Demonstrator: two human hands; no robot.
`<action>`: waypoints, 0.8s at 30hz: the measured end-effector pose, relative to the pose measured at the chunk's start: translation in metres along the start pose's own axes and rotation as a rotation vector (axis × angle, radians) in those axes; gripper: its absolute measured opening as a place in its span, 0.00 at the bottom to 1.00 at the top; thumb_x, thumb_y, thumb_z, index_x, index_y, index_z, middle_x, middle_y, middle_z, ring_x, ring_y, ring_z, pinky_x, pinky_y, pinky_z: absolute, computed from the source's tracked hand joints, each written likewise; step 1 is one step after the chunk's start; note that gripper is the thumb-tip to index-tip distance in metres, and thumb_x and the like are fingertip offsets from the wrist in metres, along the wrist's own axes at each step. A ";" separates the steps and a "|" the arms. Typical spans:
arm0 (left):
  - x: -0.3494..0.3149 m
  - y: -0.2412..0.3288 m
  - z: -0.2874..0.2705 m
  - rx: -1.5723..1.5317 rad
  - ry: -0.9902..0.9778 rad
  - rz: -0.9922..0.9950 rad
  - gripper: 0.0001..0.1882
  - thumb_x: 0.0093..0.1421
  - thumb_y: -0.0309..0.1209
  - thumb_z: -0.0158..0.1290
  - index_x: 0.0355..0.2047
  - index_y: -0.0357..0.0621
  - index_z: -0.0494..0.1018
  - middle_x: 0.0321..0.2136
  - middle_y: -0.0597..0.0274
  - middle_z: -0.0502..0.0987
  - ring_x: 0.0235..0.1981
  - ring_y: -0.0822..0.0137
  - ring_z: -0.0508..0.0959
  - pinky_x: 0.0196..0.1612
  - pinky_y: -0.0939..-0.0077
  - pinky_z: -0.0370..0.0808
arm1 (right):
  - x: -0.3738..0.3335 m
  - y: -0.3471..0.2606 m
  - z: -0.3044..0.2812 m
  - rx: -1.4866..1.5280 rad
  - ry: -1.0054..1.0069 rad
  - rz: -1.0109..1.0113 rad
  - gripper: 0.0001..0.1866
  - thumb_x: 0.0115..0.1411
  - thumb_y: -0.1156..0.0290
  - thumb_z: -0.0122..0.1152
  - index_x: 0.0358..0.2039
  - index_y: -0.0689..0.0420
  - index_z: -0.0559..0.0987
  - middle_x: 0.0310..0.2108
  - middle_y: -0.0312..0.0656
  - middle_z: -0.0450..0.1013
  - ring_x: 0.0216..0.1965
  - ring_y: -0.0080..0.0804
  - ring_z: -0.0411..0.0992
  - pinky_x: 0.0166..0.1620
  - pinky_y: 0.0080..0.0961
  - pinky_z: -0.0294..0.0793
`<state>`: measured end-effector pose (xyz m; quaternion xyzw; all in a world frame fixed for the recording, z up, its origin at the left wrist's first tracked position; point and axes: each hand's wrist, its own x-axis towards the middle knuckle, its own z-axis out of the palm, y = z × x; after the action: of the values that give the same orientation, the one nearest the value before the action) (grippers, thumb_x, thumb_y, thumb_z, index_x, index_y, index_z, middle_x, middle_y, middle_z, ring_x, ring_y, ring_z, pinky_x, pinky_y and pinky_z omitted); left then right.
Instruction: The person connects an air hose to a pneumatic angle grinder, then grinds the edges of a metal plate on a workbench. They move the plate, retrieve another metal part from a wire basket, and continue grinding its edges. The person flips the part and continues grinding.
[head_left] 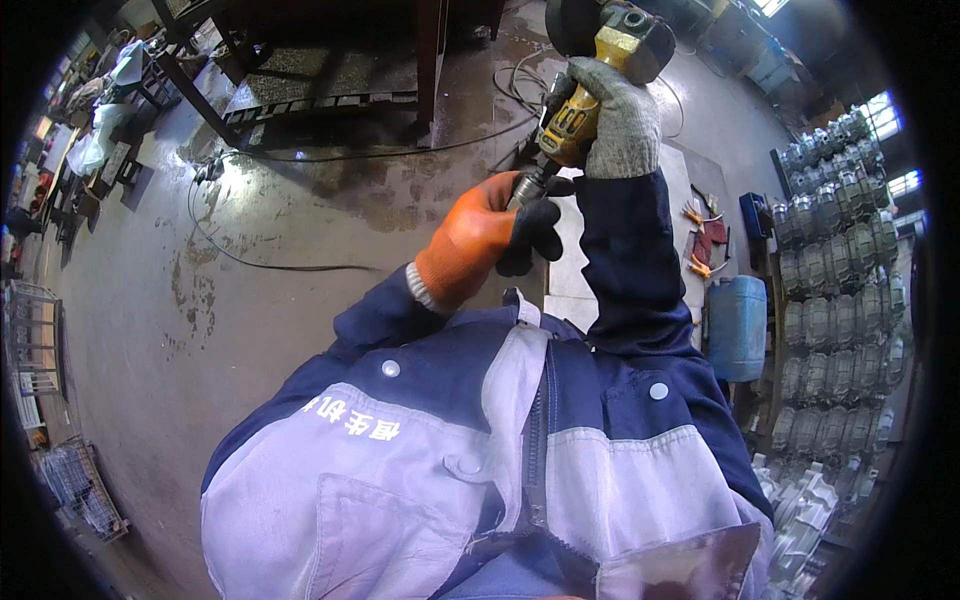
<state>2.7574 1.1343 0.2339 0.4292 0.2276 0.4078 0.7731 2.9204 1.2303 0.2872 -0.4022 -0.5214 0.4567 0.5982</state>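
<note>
Gripping a yellow-and-black handheld power tool (pixel 572 125), probably an angle grinder, a person in a navy-and-grey work jacket (pixel 400 480) used both gloved hands, seen from above. The tool was held out in front of the chest, slanting away and to the right. The right hand (pixel 625 120), in a grey knit glove, was wrapped around its yellow body, seemingly because that was the sturdiest place to bear the weight and keep the bulky head pointed away. The left hand (pixel 478 230), in an orange glove with black fingers, pinched the silver collar (pixel 530 190) at the near end, apparently to steady it while the other hand supported the body. Some fingertips were hidden, so how firmly they pressed could not be told.

The right arm reached nearly straight forward, its hand farther out than the left. The left elbow was bent, the forearm angling inward across the chest with the fingers curled toward the right.

Beyond the left hand, a dark cable (pixel 420 150) ran across the wet-marked floor (pixel 280 330). Right of the hands, a blue plastic container (pixel 737 330) stood near stacked metal castings (pixel 835 270), perhaps piled in rows to save space.
</note>
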 end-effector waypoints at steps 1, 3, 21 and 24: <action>0.003 -0.002 0.003 0.007 0.037 0.034 0.20 0.60 0.36 0.55 0.49 0.39 0.70 0.27 0.59 0.78 0.21 0.76 0.74 0.22 0.85 0.65 | -0.002 -0.005 -0.004 -0.097 -0.011 0.074 0.13 0.60 0.64 0.60 0.38 0.62 0.79 0.37 0.44 0.77 0.34 0.32 0.78 0.40 0.31 0.78; 0.007 -0.005 0.008 -0.024 0.049 0.136 0.21 0.58 0.33 0.58 0.49 0.36 0.69 0.29 0.58 0.79 0.24 0.74 0.76 0.26 0.85 0.69 | -0.007 -0.010 -0.002 0.207 0.085 0.092 0.14 0.56 0.68 0.63 0.38 0.63 0.75 0.29 0.45 0.76 0.26 0.35 0.77 0.32 0.33 0.79; 0.004 0.032 0.055 -0.770 -0.808 0.257 0.24 0.69 0.49 0.39 0.41 0.37 0.67 0.06 0.78 0.64 0.05 0.82 0.59 0.16 0.84 0.57 | 0.037 -0.115 0.048 0.418 -1.005 -0.502 0.19 0.54 0.60 0.62 0.42 0.59 0.76 0.36 0.43 0.76 0.36 0.33 0.77 0.40 0.31 0.78; -0.008 0.032 0.063 -0.609 -0.610 0.536 0.21 0.68 0.46 0.42 0.43 0.37 0.67 0.12 0.74 0.67 0.10 0.80 0.64 0.20 0.85 0.63 | 0.031 -0.123 0.069 0.398 -1.019 -0.437 0.19 0.54 0.60 0.63 0.42 0.59 0.76 0.36 0.42 0.76 0.36 0.33 0.77 0.40 0.31 0.79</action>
<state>2.7835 1.1070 0.2941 0.3271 -0.2558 0.4957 0.7628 2.8693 1.2291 0.4225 0.1046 -0.7182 0.5475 0.4165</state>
